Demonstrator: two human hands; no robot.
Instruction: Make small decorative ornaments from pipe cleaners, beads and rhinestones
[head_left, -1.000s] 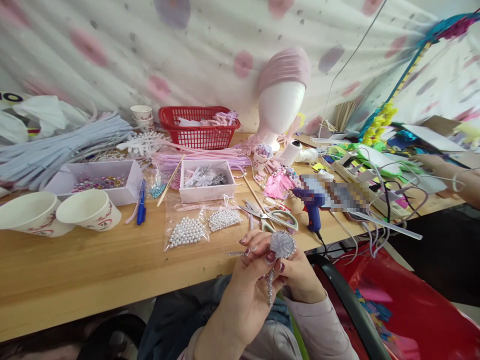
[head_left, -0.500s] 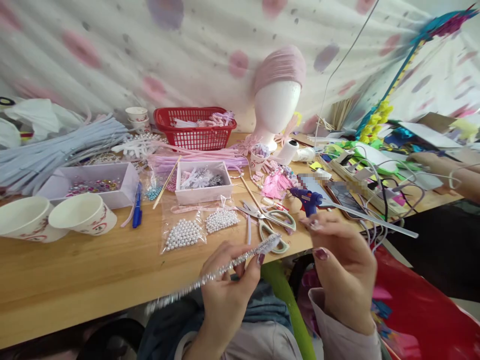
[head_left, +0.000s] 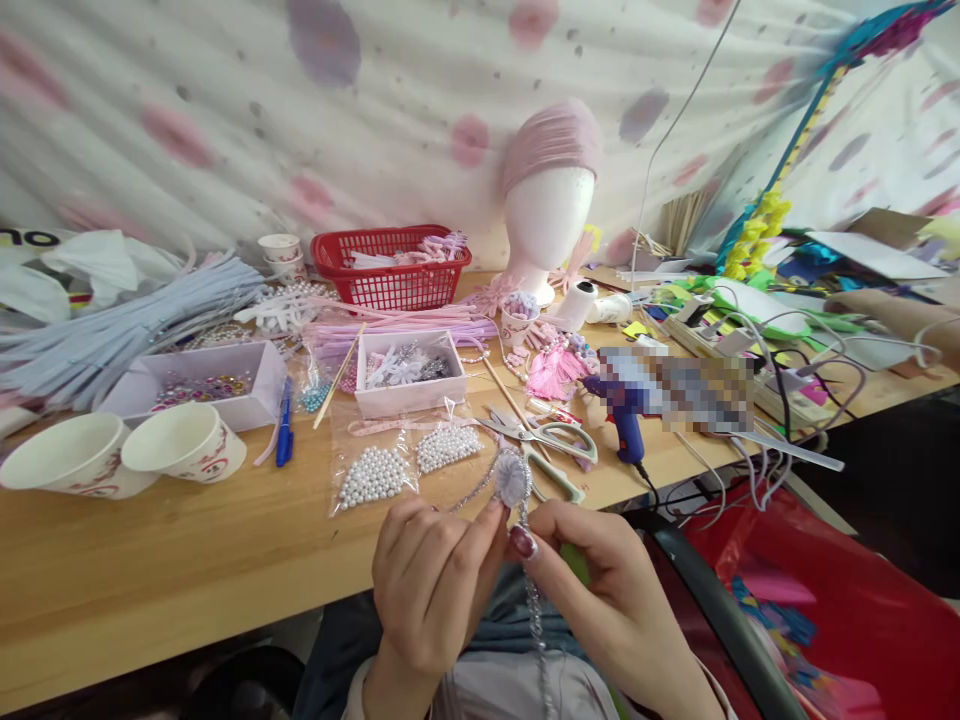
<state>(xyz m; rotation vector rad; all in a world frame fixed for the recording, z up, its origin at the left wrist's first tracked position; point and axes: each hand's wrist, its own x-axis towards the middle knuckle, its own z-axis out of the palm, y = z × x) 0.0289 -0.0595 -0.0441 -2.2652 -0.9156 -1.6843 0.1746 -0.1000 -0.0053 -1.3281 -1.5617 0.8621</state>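
Observation:
My left hand (head_left: 435,585) is closed, its fingertips pinching a small pale grey, fluffy round piece (head_left: 512,478). A silver tinsel pipe cleaner (head_left: 535,610) runs along this piece's edge and hangs down toward my lap. Thumb and forefinger of my right hand (head_left: 607,585) press on the pipe cleaner just below the round piece. Another silver strand (head_left: 478,487) curves off to the left. Just beyond my fingers lie scissors (head_left: 551,440) with pale green handles. A blue glue gun (head_left: 626,415) rests on the table to their right.
Bags of white pearl beads (head_left: 373,478), a white box (head_left: 411,395) and paper cups (head_left: 187,445) stand on the wooden table. Behind are a red basket (head_left: 390,285) and a foam head (head_left: 550,215). Another person's arm (head_left: 892,315) reaches in at right, near cables.
My right hand has come down and left from beside the glue gun and now grips the pipe cleaner. The silver strip has turned from slanting left to hanging down, and the round piece now faces me.

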